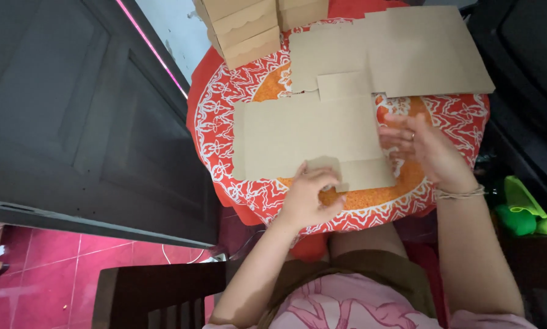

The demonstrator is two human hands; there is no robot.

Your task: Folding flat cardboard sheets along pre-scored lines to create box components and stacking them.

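Red tablecloth [224,116] w/ flat cardboard box blank [298,134], both hands.

A small round table [224,122] is wearing a red-and-white patterned cloth [212,103]. Flat brown cardboard cutouts [304,134] are lying across it, and folded cardboard boxes [246,30] are sitting stacked at the far edge.

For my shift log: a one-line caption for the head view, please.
Left hand folds a flap of a flat cardboard sheet on a red patterned tablecloth; right hand steadies its edge.
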